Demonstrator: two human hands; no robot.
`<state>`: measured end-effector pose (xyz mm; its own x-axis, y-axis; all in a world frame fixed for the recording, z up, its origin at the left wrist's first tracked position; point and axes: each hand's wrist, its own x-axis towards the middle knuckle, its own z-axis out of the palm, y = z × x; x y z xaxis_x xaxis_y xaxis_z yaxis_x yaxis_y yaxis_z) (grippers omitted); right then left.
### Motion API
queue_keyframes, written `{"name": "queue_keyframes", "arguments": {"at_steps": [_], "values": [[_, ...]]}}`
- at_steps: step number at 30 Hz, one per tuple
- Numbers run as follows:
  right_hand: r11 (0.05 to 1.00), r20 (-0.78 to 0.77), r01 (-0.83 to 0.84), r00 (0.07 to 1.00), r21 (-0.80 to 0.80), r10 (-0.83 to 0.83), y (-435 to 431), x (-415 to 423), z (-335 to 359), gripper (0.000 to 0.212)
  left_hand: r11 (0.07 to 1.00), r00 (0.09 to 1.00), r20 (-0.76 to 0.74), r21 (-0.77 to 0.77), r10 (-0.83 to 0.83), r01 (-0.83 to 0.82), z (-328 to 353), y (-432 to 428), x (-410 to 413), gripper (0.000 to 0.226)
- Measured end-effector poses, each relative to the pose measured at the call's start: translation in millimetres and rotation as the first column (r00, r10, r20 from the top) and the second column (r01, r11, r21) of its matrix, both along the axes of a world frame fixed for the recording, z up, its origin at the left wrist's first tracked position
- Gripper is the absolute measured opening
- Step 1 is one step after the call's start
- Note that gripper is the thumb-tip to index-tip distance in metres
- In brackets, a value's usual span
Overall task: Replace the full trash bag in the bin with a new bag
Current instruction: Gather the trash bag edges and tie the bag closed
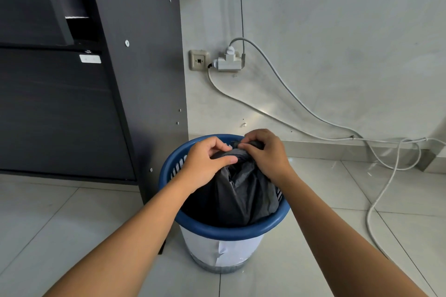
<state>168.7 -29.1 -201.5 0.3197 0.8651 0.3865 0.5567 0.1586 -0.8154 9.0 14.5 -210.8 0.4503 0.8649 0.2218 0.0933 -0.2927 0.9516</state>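
Fingers [249, 146] of a person's two bare hands curl around the gathered neck of a dark grey trash bag [236, 193], which sits inside a blue-rimmed bin [224, 232] on a pale tiled floor [313, 236]. The left hand [205, 164] pinches the bunched plastic between thumb and curled fingers from the near-left side. The right hand [268, 154] grips the same twisted top from the right, and the two hands almost touch above the bin's far rim. Below the grip, the bag's body fills much of the bin's mouth and lies within the rim. The bin, white below its blue slatted collar, stands just beside the side panel of a dark desk [144, 67]. On the grey wall [337, 31] behind, a white adapter [229, 61] is plugged in next to a wall socket [198, 60], and white cables [289, 94] loop down from it and trail along the floor to the right.
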Motion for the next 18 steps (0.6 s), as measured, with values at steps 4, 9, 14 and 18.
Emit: {"name": "queue_keyframes", "arguments": {"at_steps": [4, 9, 14, 18], "values": [[0.988, 0.005, -0.146, 0.989, -0.05, 0.146, -6, 4, 5, 0.015, 0.998, 0.998, 0.028, 0.032, 0.049, -0.05, -1, -1, 2, 0.015], [0.913, -0.188, -0.37, 0.922, -0.174, 0.338, -16, 12, 9, 0.023, 0.993, 0.989, 0.106, 0.059, 0.1, -0.107, -1, 0, 5, 0.023], [0.851, -0.278, -0.464, 0.875, -0.246, 0.397, -14, 20, 12, 0.024, 0.996, 0.992, 0.112, 0.05, 0.061, -0.067, -2, -2, 8, 0.017], [0.863, -0.501, -0.478, 0.794, -0.165, 0.344, -11, 19, 13, 0.015, 1.0, 0.995, 0.098, 0.028, -0.011, 0.008, -1, 0, 7, 0.022]]}}
